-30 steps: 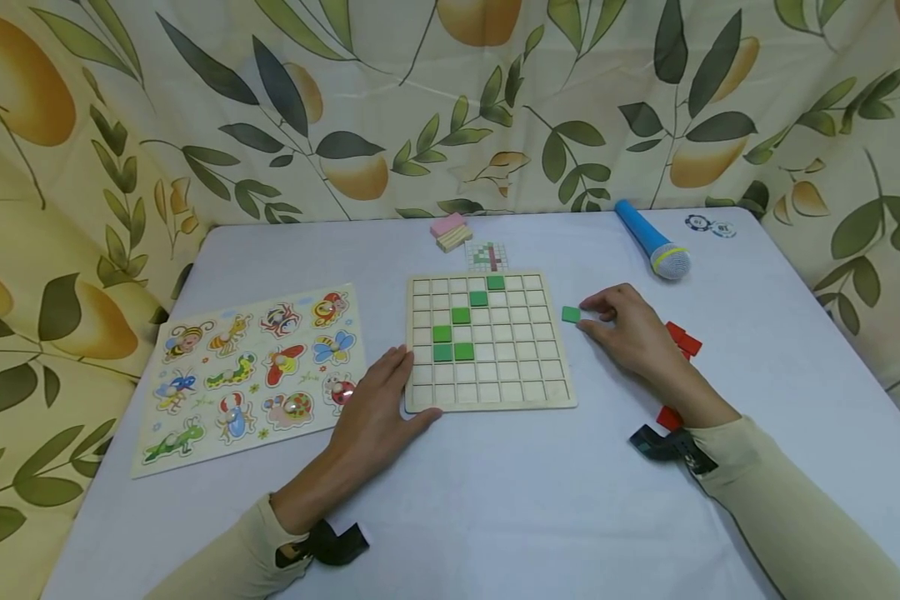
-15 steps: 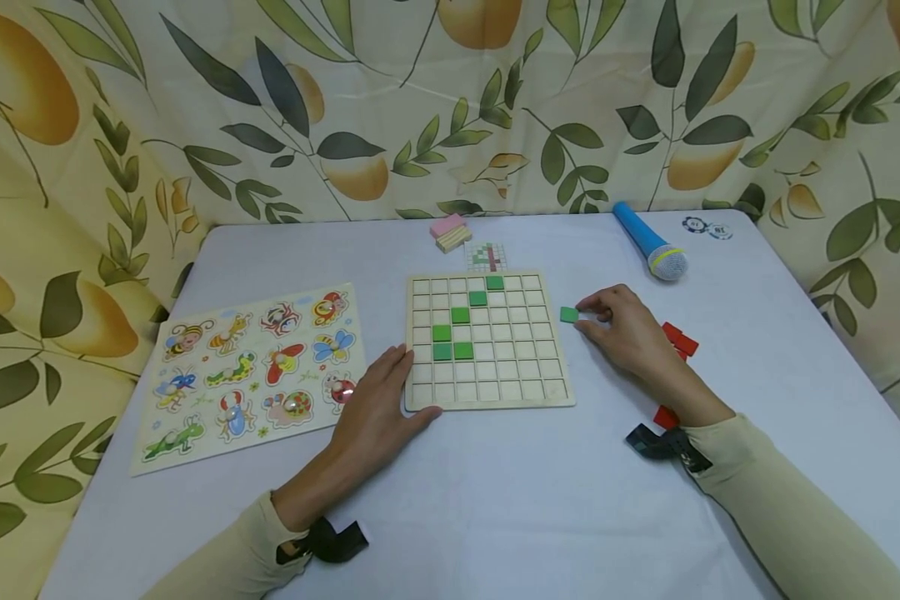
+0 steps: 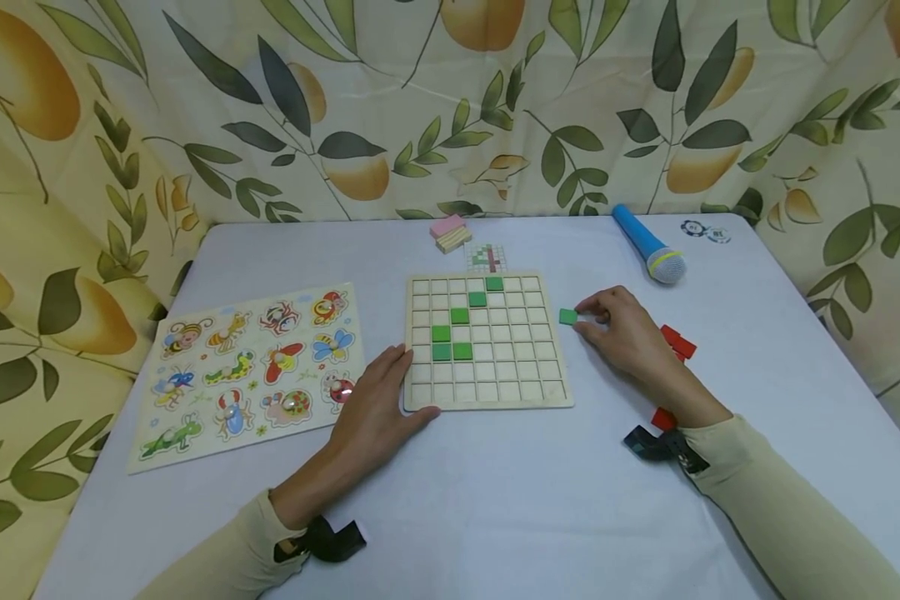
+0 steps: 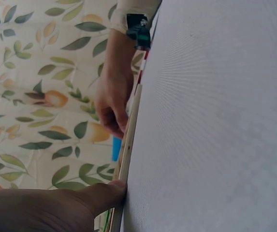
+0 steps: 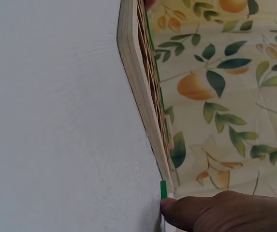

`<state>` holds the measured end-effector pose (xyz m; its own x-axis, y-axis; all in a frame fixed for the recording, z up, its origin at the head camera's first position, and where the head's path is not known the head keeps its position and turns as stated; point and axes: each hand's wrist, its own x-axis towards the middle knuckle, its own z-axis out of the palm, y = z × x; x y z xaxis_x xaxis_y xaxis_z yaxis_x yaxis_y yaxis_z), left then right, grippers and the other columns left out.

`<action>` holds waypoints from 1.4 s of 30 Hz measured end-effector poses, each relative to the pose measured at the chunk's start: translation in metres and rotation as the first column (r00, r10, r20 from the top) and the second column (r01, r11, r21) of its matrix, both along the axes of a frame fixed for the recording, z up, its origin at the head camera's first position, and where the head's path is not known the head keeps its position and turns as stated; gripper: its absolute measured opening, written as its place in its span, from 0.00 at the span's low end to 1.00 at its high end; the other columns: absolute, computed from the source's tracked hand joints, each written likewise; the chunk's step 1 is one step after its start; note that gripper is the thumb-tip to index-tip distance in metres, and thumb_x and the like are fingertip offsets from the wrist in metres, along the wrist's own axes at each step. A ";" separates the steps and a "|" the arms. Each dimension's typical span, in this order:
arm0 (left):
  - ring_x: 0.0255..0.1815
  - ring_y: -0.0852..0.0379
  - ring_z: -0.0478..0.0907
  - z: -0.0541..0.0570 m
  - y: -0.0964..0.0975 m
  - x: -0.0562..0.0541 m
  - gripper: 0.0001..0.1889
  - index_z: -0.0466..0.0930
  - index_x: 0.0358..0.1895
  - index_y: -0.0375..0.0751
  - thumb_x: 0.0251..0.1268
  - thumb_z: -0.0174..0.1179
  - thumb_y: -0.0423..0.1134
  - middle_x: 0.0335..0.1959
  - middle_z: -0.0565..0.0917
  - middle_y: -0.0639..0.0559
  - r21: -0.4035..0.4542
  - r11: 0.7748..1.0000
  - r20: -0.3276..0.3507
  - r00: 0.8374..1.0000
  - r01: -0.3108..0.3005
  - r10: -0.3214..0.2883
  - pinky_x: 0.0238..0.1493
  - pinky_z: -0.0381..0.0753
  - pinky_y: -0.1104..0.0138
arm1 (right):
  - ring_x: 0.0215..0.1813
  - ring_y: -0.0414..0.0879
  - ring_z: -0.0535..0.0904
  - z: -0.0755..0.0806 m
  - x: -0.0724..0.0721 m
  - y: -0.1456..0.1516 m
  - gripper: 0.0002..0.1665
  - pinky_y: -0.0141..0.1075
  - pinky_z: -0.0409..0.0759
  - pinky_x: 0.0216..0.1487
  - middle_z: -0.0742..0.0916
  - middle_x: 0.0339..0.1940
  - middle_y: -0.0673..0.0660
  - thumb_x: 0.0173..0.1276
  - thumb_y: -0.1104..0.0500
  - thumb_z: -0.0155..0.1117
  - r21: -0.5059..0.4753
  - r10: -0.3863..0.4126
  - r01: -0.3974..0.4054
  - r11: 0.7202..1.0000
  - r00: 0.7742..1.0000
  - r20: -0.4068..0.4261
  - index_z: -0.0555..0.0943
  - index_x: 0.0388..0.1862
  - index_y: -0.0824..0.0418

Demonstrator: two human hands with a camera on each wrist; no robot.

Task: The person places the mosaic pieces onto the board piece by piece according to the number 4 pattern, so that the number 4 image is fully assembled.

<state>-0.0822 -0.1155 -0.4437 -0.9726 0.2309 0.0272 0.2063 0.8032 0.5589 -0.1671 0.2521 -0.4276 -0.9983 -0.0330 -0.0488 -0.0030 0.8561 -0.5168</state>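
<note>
A square wooden grid board (image 3: 495,406) lies mid-table, with several green square tiles (image 3: 460,316) set in its cells along a slanting line. My left hand (image 3: 373,402) rests at the board's lower left corner, straight fingers along the left side and thumb at the front edge; in the left wrist view the thumb (image 4: 102,195) touches that edge. Just right of the board, my right hand (image 3: 621,332) pinches a loose green tile (image 3: 567,317) between thumb and fingertips. In the right wrist view this tile (image 5: 164,188) shows edge-on beside the board's corner.
An insect picture puzzle (image 3: 251,437) lies at left, partly behind my left hand. Red tiles (image 3: 678,340) lie by my right forearm. Behind the board are a small pattern card (image 3: 486,257) and pink-and-wood blocks (image 3: 450,232). A blue toy microphone (image 3: 645,242) lies back right.
Almost nothing differs. The right hand and its green tile appear very slightly nearer the board; the left hand stays at the board's corner.
</note>
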 end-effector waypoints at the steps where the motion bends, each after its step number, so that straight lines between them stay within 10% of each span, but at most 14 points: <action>1: 0.86 0.41 0.62 0.000 0.000 0.000 0.50 0.66 0.81 0.34 0.60 0.79 0.54 0.84 0.66 0.41 -0.002 1.000 -0.002 1.000 -0.001 0.001 0.83 0.68 0.46 | 0.62 0.61 0.76 0.001 0.000 0.000 0.21 0.58 0.79 0.66 0.77 0.65 0.66 0.77 0.58 0.67 0.005 0.008 -0.008 1.000 1.000 0.001 0.81 0.64 0.64; 22: 0.86 0.40 0.63 -0.002 -0.004 -0.001 0.50 0.66 0.80 0.33 0.61 0.79 0.53 0.84 0.66 0.39 0.021 1.000 -0.017 1.000 0.013 -0.013 0.83 0.68 0.46 | 0.65 0.64 0.81 0.030 0.010 -0.011 0.20 0.60 0.81 0.68 0.81 0.63 0.64 0.77 0.58 0.67 -0.043 0.123 -0.122 0.992 0.992 0.007 0.80 0.63 0.63; 32: 0.86 0.40 0.62 -0.001 -0.007 0.000 0.50 0.65 0.81 0.33 0.62 0.79 0.53 0.84 0.66 0.40 0.024 1.000 -0.011 1.000 0.010 -0.009 0.83 0.67 0.46 | 0.64 0.59 0.81 0.053 0.018 -0.062 0.15 0.56 0.85 0.66 0.83 0.63 0.61 0.74 0.59 0.71 0.083 0.340 -0.341 0.936 0.940 0.027 0.83 0.57 0.61; 42: 0.86 0.41 0.62 -0.004 -0.004 -0.003 0.50 0.65 0.81 0.33 0.62 0.78 0.54 0.84 0.66 0.40 0.010 1.000 -0.013 1.000 0.028 -0.028 0.83 0.68 0.47 | 0.60 0.56 0.81 0.043 0.017 -0.096 0.15 0.51 0.86 0.64 0.86 0.57 0.63 0.72 0.60 0.73 0.127 0.439 -0.436 0.891 0.898 0.002 0.84 0.54 0.64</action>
<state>-0.0849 -0.1192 -0.4475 -0.9653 0.2577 0.0421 0.2359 0.7914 0.5639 -0.1497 0.1564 -0.3847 -0.8851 -0.4623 -0.0543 -0.4040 0.8209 -0.4036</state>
